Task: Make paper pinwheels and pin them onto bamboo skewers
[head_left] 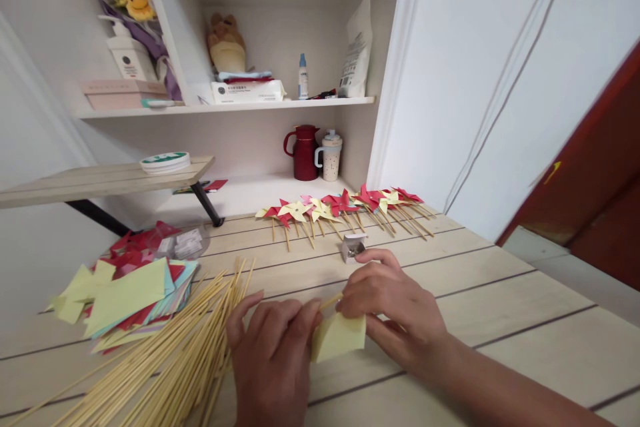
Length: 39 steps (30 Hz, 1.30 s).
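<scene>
A piece of yellow paper (341, 339) is held between my two hands, low over the table. Part of it looks folded or raised. My left hand (273, 350) pinches its left edge between thumb and fingers. At the paper's upper right, my right hand (393, 310) has its fingers closed on it, the index finger extended away. A short length of thin wooden stick (331, 301) shows between the hands along the paper's top; its ends are hidden by fingers. Just beyond my right fingertips stands a small open box (351, 250) with tiny metallic pieces inside, too small to name.
Loose bamboo sticks (200, 327) lie left of my left hand. Behind them are stacked coloured paper sheets (135, 293) and a clear container (193, 240). Finished pinwheels (340, 203) line the table's back. A small raised shelf (110, 177), a red jug (305, 153) and a cup (331, 157) stand farther back.
</scene>
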Tool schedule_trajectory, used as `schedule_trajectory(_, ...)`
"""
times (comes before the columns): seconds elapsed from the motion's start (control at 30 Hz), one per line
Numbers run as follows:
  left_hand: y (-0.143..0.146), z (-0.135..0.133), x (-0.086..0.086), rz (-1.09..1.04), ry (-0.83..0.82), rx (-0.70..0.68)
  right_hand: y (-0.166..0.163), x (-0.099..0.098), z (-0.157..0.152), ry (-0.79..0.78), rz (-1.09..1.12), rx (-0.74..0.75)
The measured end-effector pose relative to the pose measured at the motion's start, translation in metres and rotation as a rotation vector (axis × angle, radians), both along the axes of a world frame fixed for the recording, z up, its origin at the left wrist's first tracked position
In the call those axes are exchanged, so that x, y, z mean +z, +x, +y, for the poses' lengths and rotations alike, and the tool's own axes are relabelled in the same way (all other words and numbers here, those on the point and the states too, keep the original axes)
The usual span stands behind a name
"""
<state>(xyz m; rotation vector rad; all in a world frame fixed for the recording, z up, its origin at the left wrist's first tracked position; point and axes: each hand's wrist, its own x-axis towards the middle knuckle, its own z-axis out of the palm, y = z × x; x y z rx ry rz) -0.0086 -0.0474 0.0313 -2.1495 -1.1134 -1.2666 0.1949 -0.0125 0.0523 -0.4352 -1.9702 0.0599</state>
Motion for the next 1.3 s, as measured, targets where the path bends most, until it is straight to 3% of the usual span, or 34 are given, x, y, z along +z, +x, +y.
schedule_trajectory(0.73, 0.0, -0.002, -0.001, 0.007, -0.025, -0.052, 0.0, -0.003, 0.002, 0.002, -0.004, -0.002)
schedule_trajectory(1.3, 0.008, -0.004, -0.002, -0.104, -0.052, 0.016, -0.002, 0.0, 0.0, -0.007, 0.004, -0.012)
